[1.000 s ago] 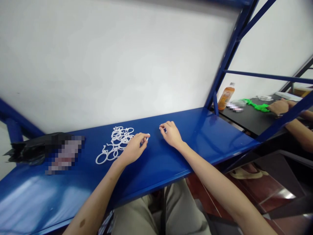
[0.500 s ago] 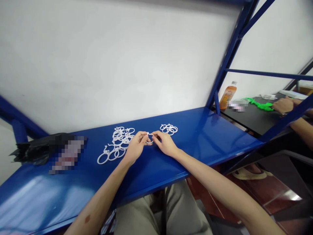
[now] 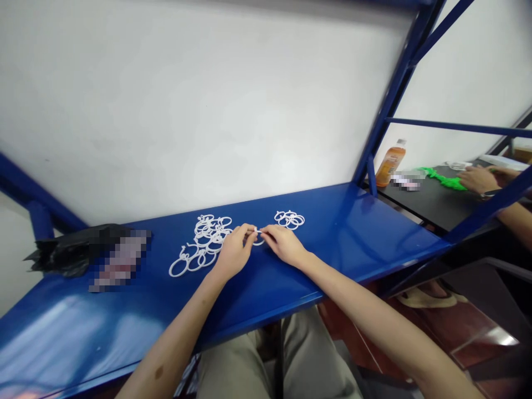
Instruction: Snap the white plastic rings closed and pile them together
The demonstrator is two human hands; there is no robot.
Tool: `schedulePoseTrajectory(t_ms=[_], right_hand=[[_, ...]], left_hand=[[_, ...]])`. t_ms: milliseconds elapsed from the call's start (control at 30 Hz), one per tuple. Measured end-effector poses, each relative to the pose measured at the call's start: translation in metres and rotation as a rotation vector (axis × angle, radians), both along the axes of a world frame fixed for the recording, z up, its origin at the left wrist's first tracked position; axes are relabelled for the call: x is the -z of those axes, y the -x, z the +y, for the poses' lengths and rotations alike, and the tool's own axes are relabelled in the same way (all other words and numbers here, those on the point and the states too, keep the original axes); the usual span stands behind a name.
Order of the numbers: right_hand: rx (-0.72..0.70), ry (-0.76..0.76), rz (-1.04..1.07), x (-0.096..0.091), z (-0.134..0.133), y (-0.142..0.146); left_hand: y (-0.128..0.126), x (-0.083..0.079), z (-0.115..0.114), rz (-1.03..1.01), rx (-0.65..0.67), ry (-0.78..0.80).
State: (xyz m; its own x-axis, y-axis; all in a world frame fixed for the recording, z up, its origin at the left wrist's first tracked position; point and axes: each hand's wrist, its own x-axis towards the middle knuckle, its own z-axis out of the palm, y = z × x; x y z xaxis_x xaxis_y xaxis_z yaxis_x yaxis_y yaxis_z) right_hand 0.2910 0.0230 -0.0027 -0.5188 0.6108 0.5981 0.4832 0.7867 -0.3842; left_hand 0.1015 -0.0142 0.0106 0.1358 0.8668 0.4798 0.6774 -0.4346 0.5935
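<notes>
Between my fingertips, just above the blue table, is a white ring, partly hidden by the hands. My left hand pinches it from the left, where a small white end shows at the fingertips. From the right, my right hand pinches the ring's other side. A loose pile of white rings, some with small knot-like ends, lies left of my left hand. Behind my right hand lies a smaller cluster of similar white rings.
A black plastic bag and a blurred packet lie on the table's left. Blue metal posts stand at the right. Beyond them, a co-worker's hands hold green stringy material near an orange bottle.
My hands have turned slightly, and the ring between them now shows less, tilted lower beneath the fingertips. The camera view has shifted a little. The co-worker's hands have moved slightly.
</notes>
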Motion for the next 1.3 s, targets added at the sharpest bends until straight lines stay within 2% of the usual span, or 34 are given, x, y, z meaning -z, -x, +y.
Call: schedulePoseTrajectory(t_ms=[100,167,233,333,400,500,633,933,1000,1067,1133,1167,1233,1300], right_hand=[[0.130,-0.004,0.099,-0.004,0.016,-0.016],[0.302,0.010,0.144,-0.007,0.032,-0.038],[0.499,0.046,0.178,-0.008,0.050,-0.064],[0.726,0.262,0.208,-0.007,0.070,-0.096],[0.766,0.354,0.217,-0.005,0.076,-0.106],[0.734,0.401,0.215,-0.003,0.077,-0.104],[0.692,0.391,0.177,-0.001,0.073,-0.093],[0.690,0.357,0.188,0.002,0.072,-0.097],[0.694,0.272,0.177,0.000,0.069,-0.095],[0.662,0.115,0.169,-0.005,0.061,-0.087],[0.517,-0.015,0.163,-0.011,0.047,-0.070],[0.390,-0.030,0.154,-0.014,0.039,-0.059],[0.089,0.040,0.090,-0.018,0.022,-0.035],[-0.102,0.117,0.056,-0.019,0.007,-0.012]], left_hand=[[0.013,-0.003,0.003,0.252,-0.138,-0.113],[0.026,-0.002,0.006,0.417,-0.306,-0.137],[0.037,0.001,0.007,0.548,-0.441,-0.086],[0.045,0.006,0.008,0.651,-0.480,0.019],[0.043,0.006,0.008,0.644,-0.443,0.049],[0.035,0.006,0.007,0.583,-0.357,0.063],[0.028,0.005,0.003,0.579,-0.290,0.049],[0.029,-0.003,0.002,0.535,-0.331,-0.001],[0.030,-0.005,0.003,0.507,-0.331,-0.012],[0.029,-0.007,0.003,0.455,-0.337,-0.024],[0.026,-0.008,0.004,0.373,-0.305,-0.033],[0.023,-0.009,0.004,0.325,-0.264,-0.032],[0.019,-0.009,0.005,0.246,-0.160,-0.029],[0.016,-0.009,0.005,0.208,-0.089,-0.015]])
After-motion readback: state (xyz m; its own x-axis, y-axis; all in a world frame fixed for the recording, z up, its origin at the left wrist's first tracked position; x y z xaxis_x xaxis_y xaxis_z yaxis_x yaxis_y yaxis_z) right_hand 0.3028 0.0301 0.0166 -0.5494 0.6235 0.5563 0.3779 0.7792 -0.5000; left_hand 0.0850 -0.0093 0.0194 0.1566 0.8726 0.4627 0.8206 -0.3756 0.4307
